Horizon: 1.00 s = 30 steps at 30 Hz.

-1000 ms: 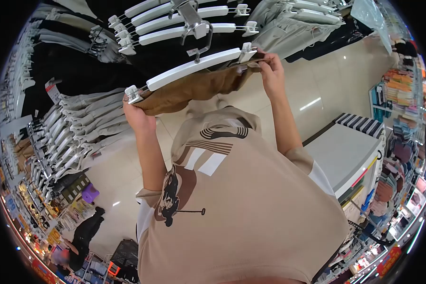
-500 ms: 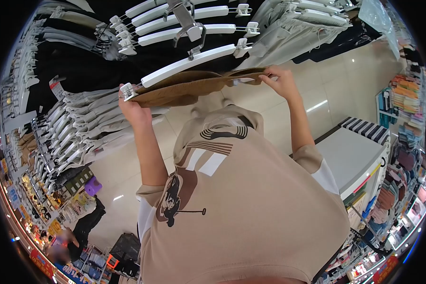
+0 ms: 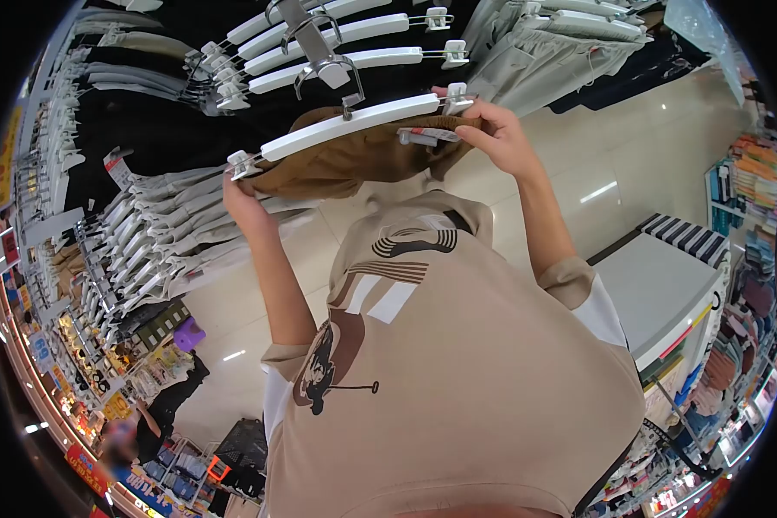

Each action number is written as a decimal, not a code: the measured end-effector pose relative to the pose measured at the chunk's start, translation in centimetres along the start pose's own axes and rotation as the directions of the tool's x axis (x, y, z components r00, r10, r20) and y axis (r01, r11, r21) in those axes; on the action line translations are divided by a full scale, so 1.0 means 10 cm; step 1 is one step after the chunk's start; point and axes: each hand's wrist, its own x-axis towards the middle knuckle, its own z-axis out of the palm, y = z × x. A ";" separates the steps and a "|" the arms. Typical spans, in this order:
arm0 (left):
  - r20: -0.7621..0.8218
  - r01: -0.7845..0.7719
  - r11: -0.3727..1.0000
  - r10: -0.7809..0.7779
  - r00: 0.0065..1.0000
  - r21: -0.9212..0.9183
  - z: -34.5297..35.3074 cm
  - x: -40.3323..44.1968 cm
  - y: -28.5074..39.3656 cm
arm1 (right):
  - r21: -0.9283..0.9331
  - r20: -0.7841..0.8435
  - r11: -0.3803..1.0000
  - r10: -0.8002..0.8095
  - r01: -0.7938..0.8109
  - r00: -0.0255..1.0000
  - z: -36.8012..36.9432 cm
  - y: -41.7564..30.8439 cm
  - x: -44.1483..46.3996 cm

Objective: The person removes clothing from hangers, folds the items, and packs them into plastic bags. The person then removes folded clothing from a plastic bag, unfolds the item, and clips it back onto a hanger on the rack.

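Note:
A white clip hanger (image 3: 350,126) hangs by its metal hook from the rail end (image 3: 326,62). Brown pants (image 3: 328,166) hang below it, a white label (image 3: 429,135) showing at the waistband. My left hand (image 3: 249,209) is closed on the pants' left corner, at the hanger's left clip (image 3: 243,164); its fingertips are partly hidden. My right hand (image 3: 502,142) pinches the waistband's right end, thumb in front and fingers behind, by the right clip (image 3: 457,97). Whether that clip grips the cloth is unclear.
More white hangers (image 3: 337,69) with dark garments hang behind. Light grey pants (image 3: 540,65) hang at upper right, pale garments (image 3: 160,229) at left. A grey-topped cabinet (image 3: 652,281) stands right. A person (image 3: 151,423) is at lower left.
My right hand has brought the waistband's right end up and inward to the hanger's right clip. The pants now hang looser, with the label in view. My left hand stays at the left clip.

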 end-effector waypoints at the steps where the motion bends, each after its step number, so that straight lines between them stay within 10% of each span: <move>1: -0.008 -0.235 0.957 0.239 0.971 0.171 -0.09 -0.02 -0.10 | -0.035 0.006 0.999 -0.032 0.032 0.999 -0.01 0.01 -0.02; 4: 0.178 -0.484 0.833 0.451 0.874 0.267 -0.26 -0.35 -0.13 | -0.137 0.003 0.986 -0.090 0.090 0.996 -0.06 0.05 -0.07; 6: 0.629 -0.332 0.914 0.117 0.768 0.235 -0.05 -0.72 -0.06 | -0.195 0.000 0.978 -0.075 0.074 0.997 -0.08 0.08 -0.12; 7: 0.816 -0.556 0.790 0.130 0.563 0.259 0.20 -0.84 0.11 | -0.208 -0.006 0.975 -0.083 0.080 0.997 -0.09 0.09 -0.13; 14: 0.800 -0.473 0.851 0.113 0.589 0.229 1.24 -0.90 -0.03 | -0.274 -0.040 0.956 -0.124 0.108 0.991 -0.08 -0.09 -0.15; 17: 0.907 -0.560 0.739 -0.166 0.387 0.374 1.36 -0.73 -0.02 | -0.309 -0.057 0.938 -0.186 0.160 0.981 0.00 -0.17 -0.14; 23: 0.952 -0.657 0.721 -0.011 0.307 0.221 1.40 -0.77 0.07 | -0.366 -0.043 0.915 -0.201 0.172 0.979 0.05 -0.28 -0.20; 26: 0.880 -0.387 0.845 -0.182 0.440 0.368 1.40 -0.89 0.05 | -0.415 -0.044 0.893 -0.211 0.174 0.977 0.04 -0.27 -0.20; 30: 0.881 -0.486 0.799 -0.109 0.461 0.353 1.38 -0.95 0.05 | -0.413 -0.054 0.895 -0.206 0.166 0.977 0.06 -0.29 -0.20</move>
